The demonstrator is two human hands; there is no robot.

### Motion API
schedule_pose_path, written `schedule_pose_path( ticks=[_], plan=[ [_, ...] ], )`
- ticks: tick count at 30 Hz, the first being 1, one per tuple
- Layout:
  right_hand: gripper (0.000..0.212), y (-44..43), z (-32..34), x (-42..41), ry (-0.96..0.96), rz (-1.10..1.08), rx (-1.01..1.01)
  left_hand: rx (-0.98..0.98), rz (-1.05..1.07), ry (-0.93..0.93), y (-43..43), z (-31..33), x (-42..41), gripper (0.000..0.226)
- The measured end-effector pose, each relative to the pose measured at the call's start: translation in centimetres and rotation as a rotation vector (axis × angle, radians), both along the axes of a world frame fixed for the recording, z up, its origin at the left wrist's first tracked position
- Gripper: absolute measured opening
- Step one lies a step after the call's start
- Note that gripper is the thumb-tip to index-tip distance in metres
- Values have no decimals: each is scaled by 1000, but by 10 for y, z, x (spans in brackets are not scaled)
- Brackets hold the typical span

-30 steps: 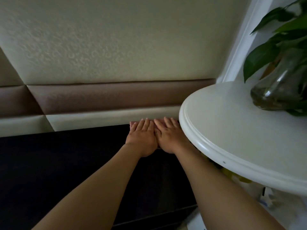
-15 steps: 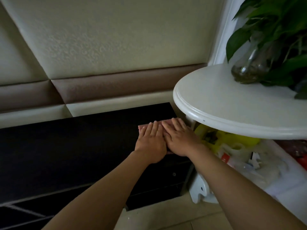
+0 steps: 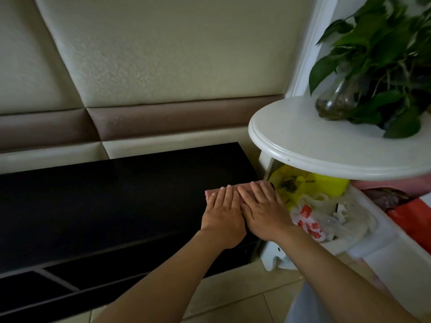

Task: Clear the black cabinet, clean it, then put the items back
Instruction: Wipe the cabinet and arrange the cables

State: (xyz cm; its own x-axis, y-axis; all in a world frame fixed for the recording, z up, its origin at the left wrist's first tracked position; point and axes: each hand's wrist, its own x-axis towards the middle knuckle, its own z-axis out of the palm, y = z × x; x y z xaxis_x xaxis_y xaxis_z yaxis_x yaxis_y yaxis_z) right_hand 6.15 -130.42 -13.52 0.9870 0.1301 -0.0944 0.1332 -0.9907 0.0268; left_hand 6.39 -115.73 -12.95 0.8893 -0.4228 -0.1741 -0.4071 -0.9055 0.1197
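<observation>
The low black cabinet (image 3: 112, 194) runs along the padded wall, and nothing but the cloth and my hands lies on its top. A pink cloth (image 3: 211, 192) lies flat on the top near its right end. My left hand (image 3: 222, 214) and my right hand (image 3: 264, 212) press down on the cloth side by side, fingers straight and pointing at the wall. Most of the cloth is hidden under the hands; only its far edge and left corner show.
A white round-topped stand (image 3: 314, 145) sits just right of the cabinet, carrying a glass vase with a leafy plant (image 3: 373, 66). Under it are a yellow container (image 3: 326, 185) and plastic bags (image 3: 312, 220). Open cabinet shelves (image 3: 53, 278) show below; beige floor tiles (image 3: 233, 294) lie in front.
Both hands have slid the cloth back from the wall toward the cabinet's front along its right end. The view has pulled back, revealing the shelves, the floor and the items under the stand.
</observation>
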Motion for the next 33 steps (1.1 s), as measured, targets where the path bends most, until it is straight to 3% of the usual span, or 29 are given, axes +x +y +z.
schedule_pose_path(
  ticks=[4,9,13,22,33],
  plan=[
    [85,17,3,1,40,-28,13,-46,-51,19,19,4,7,79],
    [70,58,0,30,78,-58,39,45,-127,55,62,10,33,114],
    [62,97,2,65,89,-43,63,51,-89,41,99,11,63,106],
    [57,141,5,148,76,-50,101,58,11,-11,136,1,142,113],
    [56,153,5,219,48,-86,115,24,78,-55,143,-2,212,91]
  ],
)
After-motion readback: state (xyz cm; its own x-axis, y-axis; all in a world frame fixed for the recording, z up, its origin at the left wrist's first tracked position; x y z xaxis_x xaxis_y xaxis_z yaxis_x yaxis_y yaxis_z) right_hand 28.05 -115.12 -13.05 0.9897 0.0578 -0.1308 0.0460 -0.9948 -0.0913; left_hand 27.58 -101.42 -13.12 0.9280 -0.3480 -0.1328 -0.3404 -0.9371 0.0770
